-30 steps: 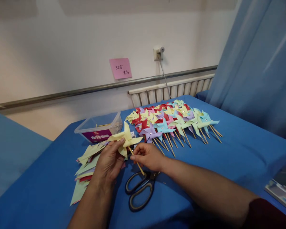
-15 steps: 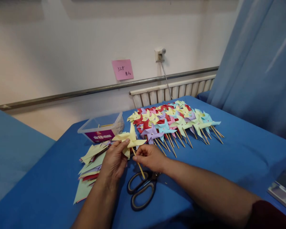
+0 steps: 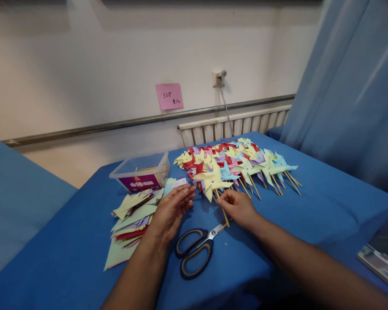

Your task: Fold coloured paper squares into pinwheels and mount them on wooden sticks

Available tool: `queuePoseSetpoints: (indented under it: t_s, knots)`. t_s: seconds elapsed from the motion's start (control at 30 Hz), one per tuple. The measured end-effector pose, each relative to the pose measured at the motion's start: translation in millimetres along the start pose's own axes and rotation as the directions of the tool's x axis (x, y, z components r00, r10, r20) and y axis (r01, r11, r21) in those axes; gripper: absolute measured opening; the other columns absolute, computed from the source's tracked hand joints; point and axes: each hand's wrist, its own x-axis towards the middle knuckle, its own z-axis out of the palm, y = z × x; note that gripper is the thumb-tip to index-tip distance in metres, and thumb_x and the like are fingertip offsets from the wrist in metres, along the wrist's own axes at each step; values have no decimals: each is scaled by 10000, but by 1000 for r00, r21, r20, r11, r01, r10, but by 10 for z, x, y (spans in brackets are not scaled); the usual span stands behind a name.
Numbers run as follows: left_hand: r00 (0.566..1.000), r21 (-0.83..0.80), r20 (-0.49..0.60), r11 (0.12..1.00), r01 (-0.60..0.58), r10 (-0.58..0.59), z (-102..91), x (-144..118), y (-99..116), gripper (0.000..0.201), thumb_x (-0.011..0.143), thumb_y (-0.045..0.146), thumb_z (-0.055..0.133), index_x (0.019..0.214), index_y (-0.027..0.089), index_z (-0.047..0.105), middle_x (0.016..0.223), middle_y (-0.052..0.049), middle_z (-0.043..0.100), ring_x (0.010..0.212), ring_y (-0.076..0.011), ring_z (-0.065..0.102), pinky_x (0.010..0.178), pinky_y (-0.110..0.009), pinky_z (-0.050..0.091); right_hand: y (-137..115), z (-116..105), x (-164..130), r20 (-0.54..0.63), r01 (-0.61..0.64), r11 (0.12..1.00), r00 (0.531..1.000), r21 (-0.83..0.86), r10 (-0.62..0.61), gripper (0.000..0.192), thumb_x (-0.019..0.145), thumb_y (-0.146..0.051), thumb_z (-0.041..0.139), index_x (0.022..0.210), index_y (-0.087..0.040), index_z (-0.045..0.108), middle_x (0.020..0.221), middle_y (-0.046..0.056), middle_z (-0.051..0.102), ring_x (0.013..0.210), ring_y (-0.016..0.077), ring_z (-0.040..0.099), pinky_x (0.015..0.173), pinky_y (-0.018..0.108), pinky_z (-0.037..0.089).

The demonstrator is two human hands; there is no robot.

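Observation:
My right hand (image 3: 239,208) pinches the wooden stick of a yellow paper pinwheel (image 3: 212,182) and holds it at the near edge of a spread of several coloured pinwheels (image 3: 242,161) on the blue table (image 3: 326,206). My left hand (image 3: 171,211) hovers with fingers apart and holds nothing, just left of the yellow pinwheel and right of a pile of cut paper squares (image 3: 132,219). Black-handled scissors (image 3: 197,247) lie between my forearms.
A clear plastic box (image 3: 142,173) with a purple label stands behind the paper pile. A radiator (image 3: 233,122) and a wall socket (image 3: 218,77) with a cable are behind the table. Blue curtain (image 3: 352,86) hangs at right. A booklet (image 3: 380,262) lies at the right edge.
My left hand has let go of the yellow pinwheel. My right hand has carried it by its stick to the right, up to the spread of finished pinwheels.

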Motion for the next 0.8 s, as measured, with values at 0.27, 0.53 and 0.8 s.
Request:
queuePoseSetpoints:
  t_s: [0.27,0.53,0.8]
  knots:
    - [1000,41,13,999,9,-10,-8,-6,21,206,758,135,760,962,129,726,1014,-124,750,754,-145,686,648,-222,550,93,-291,120,-96,-65,904,995,-423,27,216,841,-352,567,692,-211,634,658,2,669,608,153,585,575,261,342]
    - [999,60,36,998,20,-22,32,-58,43,153,784,128,724,937,121,728,962,-117,748,723,-131,674,641,-218,542,112,-197,205,-117,-54,917,993,-394,8,220,849,-345,567,688,-208,629,658,6,675,610,155,594,571,256,345]
    - [998,73,58,997,16,-20,24,-70,49,175,763,151,754,935,129,725,964,-109,745,750,-132,670,662,-217,537,118,-185,148,-123,-29,904,992,-426,-26,194,848,-356,581,728,-213,635,692,5,684,636,164,607,594,265,357]
